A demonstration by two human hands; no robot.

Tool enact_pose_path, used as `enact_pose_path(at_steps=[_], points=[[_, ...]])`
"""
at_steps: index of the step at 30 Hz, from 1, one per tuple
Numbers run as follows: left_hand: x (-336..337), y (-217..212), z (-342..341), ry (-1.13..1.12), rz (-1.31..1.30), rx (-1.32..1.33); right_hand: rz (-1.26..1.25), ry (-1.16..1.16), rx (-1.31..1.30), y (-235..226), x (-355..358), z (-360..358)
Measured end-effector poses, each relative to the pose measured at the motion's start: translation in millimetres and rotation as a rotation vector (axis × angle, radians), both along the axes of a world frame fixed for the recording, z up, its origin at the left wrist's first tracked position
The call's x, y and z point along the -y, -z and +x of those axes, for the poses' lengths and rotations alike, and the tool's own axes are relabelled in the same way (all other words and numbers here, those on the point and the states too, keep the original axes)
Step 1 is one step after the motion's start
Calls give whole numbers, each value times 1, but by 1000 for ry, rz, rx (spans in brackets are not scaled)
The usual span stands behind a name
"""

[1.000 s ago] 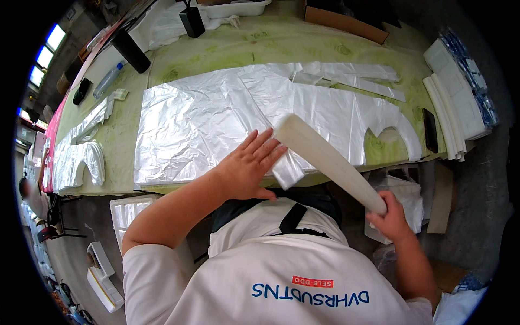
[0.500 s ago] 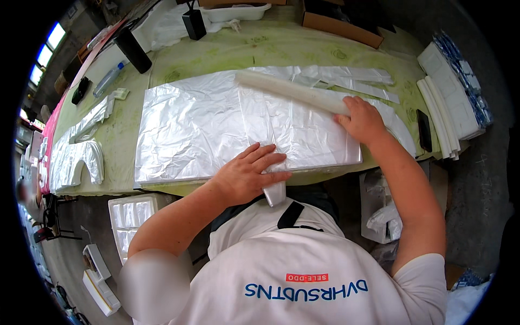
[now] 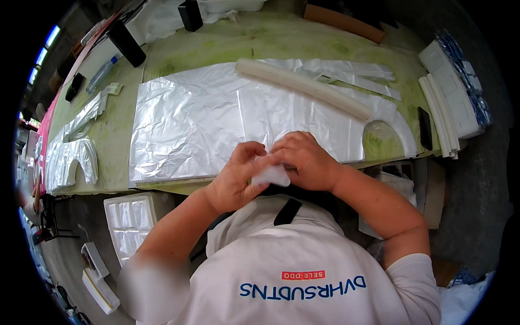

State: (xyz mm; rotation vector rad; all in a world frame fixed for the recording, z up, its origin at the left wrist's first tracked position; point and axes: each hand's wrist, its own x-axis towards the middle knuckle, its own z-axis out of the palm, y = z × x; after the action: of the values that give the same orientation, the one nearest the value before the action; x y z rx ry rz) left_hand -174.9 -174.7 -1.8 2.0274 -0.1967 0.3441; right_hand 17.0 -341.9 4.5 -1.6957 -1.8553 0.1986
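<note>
My left hand and my right hand meet at the near edge of the green table. Both pinch the hanging edge of a clear plastic bag. That bag belongs to a stack of shiny plastic sheets spread flat across the table. A long white foam bar lies slanted on the sheets behind my hands, apart from both.
White foam bars and a dark phone lie at the right end. A second plastic pile is at the left, with a bottle and black boxes behind. White moulded trays sit below the table edge.
My right hand carried the foam bar onto the sheets, let it go and came back to the near edge. Both hands now grip the bag's edge together.
</note>
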Motion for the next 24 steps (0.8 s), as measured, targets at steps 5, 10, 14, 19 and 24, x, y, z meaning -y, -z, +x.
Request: enact_pose_path(at_steps=[5,10,14,19,24], points=[[2,11,11,-315,-510,-83,-185,303,-522,-10,-27,-10],[7,1,15,-473,-396,-132,-392,460,-380,-9,-48,-3],[4,-9,18,-514,450,-1,-467,487,-340,-17,-56,-2],[-11,-6,38,-245,726,-228,-429,542,-293,-14,-56,-6],[-13,-2,37,-172,806,-258,-390,609,-346,-11,-43,-19]])
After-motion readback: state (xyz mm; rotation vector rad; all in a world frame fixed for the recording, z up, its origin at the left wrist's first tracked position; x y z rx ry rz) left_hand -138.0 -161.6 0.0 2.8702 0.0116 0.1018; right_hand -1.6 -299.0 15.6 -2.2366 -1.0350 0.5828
